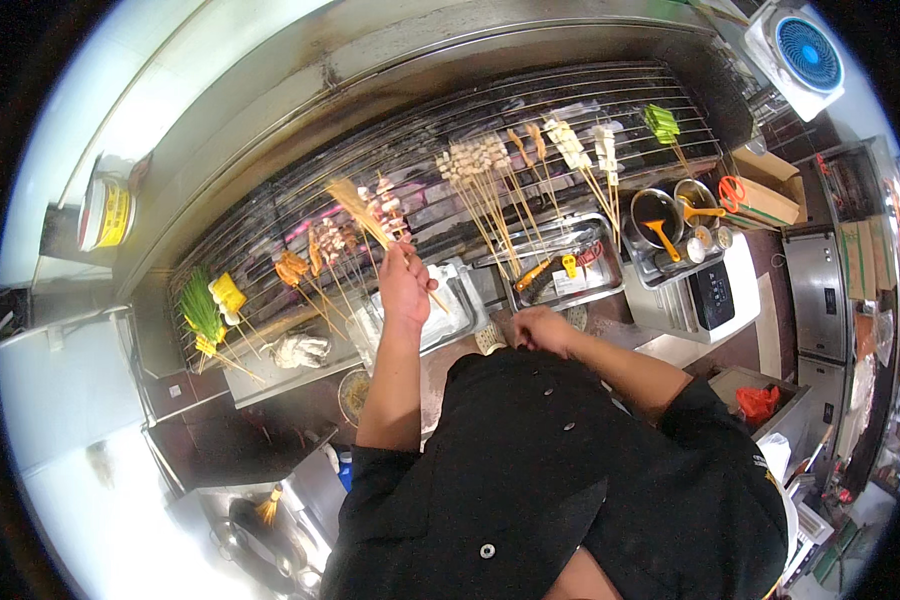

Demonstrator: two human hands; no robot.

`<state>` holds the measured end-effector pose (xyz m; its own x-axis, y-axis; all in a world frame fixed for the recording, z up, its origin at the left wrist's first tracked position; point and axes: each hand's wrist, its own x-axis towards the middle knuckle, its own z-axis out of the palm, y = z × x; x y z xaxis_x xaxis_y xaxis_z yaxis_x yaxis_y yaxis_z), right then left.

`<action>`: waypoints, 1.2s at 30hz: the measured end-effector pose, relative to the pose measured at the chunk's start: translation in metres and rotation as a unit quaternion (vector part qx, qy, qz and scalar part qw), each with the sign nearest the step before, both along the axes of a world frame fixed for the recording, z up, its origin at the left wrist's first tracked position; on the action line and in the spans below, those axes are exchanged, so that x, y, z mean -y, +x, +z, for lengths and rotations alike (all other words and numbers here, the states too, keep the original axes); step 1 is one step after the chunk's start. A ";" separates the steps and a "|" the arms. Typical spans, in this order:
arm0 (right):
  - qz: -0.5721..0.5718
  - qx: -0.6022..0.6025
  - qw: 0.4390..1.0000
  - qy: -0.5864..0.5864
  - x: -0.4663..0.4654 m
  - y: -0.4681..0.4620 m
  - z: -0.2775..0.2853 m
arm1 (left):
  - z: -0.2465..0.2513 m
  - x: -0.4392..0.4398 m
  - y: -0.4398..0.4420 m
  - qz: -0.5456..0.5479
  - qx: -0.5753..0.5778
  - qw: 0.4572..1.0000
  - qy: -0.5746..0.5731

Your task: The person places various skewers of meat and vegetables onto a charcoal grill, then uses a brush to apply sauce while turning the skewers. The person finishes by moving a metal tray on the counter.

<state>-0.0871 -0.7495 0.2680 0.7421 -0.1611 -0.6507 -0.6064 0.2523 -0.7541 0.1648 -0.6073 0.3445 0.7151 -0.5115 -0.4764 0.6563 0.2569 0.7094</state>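
Note:
My left hand (405, 289) is raised over the front edge of the charcoal grill (450, 202), closed around a bundle of skewers (354, 206) with thin brownish food at the top. Beside it on the grate lie skewers of pinkish meat (387, 206) and darker meat skewers (330, 241). My right hand (541, 330) rests near the front of my black shirt, fingers curled, below a steel tray (607, 281) with an orange-handled tool; whether it holds anything is unclear. Further right on the grate are small meat-cube skewers (474, 159), white food skewers (568, 144) and green vegetable skewers (661, 124).
Sauce pots (656, 217) with orange-handled brushes stand right, beside a cardboard box (769, 187). A clear tray (450, 322) sits under my left hand. A crumpled cloth (300, 350) and green chive skewers (201, 306) are left. A blue fan (808, 52) stands back right.

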 end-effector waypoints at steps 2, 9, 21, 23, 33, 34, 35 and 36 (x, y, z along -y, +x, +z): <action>-0.025 0.000 0.996 -0.082 0.028 0.002 -0.037 | -0.012 0.005 -0.012 -0.017 -0.036 0.999 0.017; -0.104 -0.089 0.973 -0.188 0.092 -0.035 -0.073 | -0.060 0.044 -0.022 -0.026 -0.075 0.997 0.026; -0.308 -0.155 0.762 -0.548 0.401 -0.240 0.010 | -0.087 0.053 -0.042 -0.040 -0.080 0.981 0.174; -0.257 -0.212 0.732 -0.595 0.462 -0.255 0.005 | -0.085 0.056 -0.043 -0.047 -0.015 0.981 0.187; -0.064 -0.252 0.782 -0.567 0.559 -0.250 -0.037 | -0.057 0.068 -0.102 -0.020 0.294 0.714 0.636; -0.102 -0.206 0.788 -0.571 0.558 -0.247 -0.038 | -0.049 0.074 -0.126 0.054 0.429 0.651 0.624; -0.147 -0.162 0.793 -0.569 0.557 -0.245 -0.040 | -0.037 0.085 -0.142 0.084 0.508 0.584 0.628; -0.159 -0.116 0.776 -0.599 0.556 -0.238 -0.044 | -0.028 0.106 -0.158 0.099 0.562 0.605 0.554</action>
